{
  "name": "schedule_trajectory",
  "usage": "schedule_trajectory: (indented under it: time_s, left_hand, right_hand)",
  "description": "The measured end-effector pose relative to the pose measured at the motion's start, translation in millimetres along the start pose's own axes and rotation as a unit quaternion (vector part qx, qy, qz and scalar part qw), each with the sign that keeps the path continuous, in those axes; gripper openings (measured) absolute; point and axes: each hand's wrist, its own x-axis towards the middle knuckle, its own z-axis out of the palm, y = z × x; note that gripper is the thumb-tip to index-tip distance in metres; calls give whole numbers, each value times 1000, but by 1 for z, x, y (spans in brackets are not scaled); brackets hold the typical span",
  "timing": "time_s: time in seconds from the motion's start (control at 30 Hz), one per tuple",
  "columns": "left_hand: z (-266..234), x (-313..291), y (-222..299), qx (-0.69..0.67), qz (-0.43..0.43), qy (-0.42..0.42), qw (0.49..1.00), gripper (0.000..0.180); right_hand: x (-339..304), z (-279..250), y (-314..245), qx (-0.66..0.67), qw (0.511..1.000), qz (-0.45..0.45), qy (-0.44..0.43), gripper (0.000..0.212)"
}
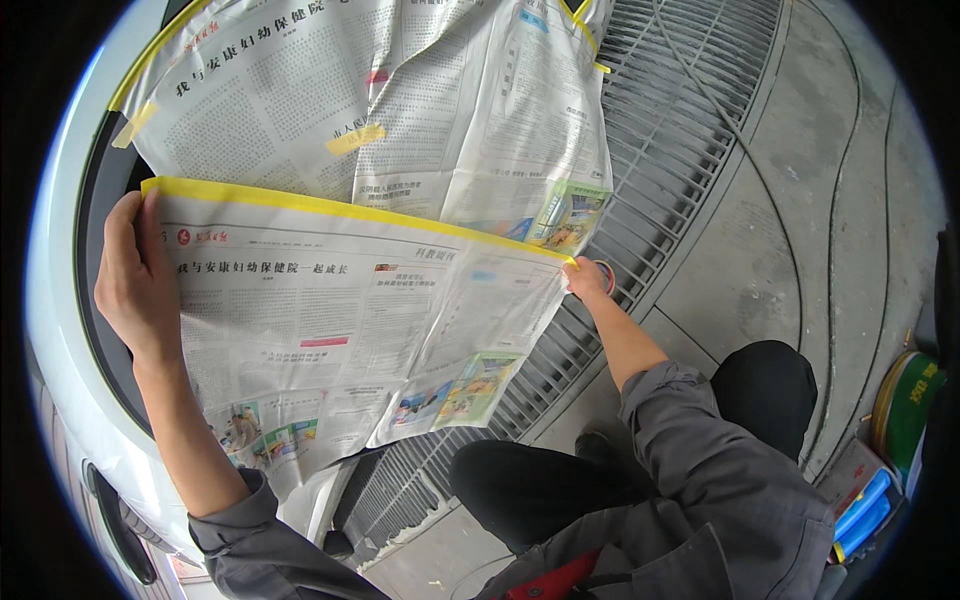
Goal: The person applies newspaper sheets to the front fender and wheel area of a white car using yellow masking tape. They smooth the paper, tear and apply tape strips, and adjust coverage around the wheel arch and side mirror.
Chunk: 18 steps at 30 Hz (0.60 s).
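A newspaper sheet (300,310) with yellow masking tape (350,210) along its top edge hangs between my hands. My left hand (140,275) pinches its upper left corner, beside the dark edge of a white car (75,330). At the upper right corner, my right hand (585,278) grips the taped end; a roll of tape (606,277) shows partly behind that hand. Beyond this sheet, a second newspaper sheet (290,110) is taped over the car, with short tape strips (355,140) on it. The held sheet overlaps its lower part.
A metal floor grating (680,130) runs beside the car. Hoses or cables (775,210) lie across the concrete floor (740,270). At the lower right sits a box (850,475) with blue items (862,515) and a green round container (908,405). A car door handle (120,525) shows at lower left.
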Motion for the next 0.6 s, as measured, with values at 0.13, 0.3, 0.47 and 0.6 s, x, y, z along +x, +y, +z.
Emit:
schedule_trajectory:
  time_s: [0.13,0.3,0.47,0.6]
  left_hand:
    - [0,2,0,18,-1,-4,1000,13]
    - [5,11,16,25,14,45,999,11]
    - [-7,9,20,60,28,50,997,12]
    - [-5,9,24,63,3,45,997,13]
  right_hand:
    - [9,3,7,35,999,1,10,36]
    - [1,-13,-2,-57,987,-20,146,34]
    - [-62,-22,-55,-57,983,58,167,45]
    - [-62,-21,-54,-23,986,58,154,43]
